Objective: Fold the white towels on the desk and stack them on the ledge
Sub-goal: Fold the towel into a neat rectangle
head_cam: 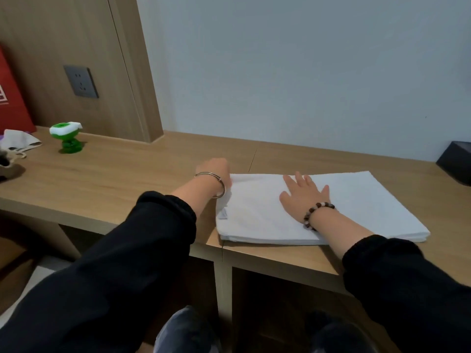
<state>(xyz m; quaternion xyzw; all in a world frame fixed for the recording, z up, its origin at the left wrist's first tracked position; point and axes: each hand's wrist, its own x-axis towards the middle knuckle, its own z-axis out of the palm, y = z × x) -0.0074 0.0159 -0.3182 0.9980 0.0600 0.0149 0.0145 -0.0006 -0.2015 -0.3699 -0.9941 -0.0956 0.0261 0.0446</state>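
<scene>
Head view, looking down at a wooden desk [114, 179] set against a pale wall. One white towel [369, 200] lies folded into a flat rectangle with several layers, near the desk's front edge and right of centre. A small label shows at its near left corner.

The right hand [304, 194] lies palm down on the left half of the towel, fingers straight and slightly spread, pressing on the cloth. A bracelet of dark and pale beads [318, 212] circles that wrist.

The left hand [212, 168] sits at the towel's far left corner, seen from the back, touching the edge of the cloth. Its fingers are hidden behind the hand, so I cannot tell whether they pinch the towel or only rest against it. A thin silver bangle [211, 184] hangs on that wrist. Both arms wear black sleeves.

Well to the left on the desk stand a small green and white toy [66, 138] and a red bag [12, 98], with a grey wall socket [81, 81] above. A black box [456, 161] sits at the far right.
</scene>
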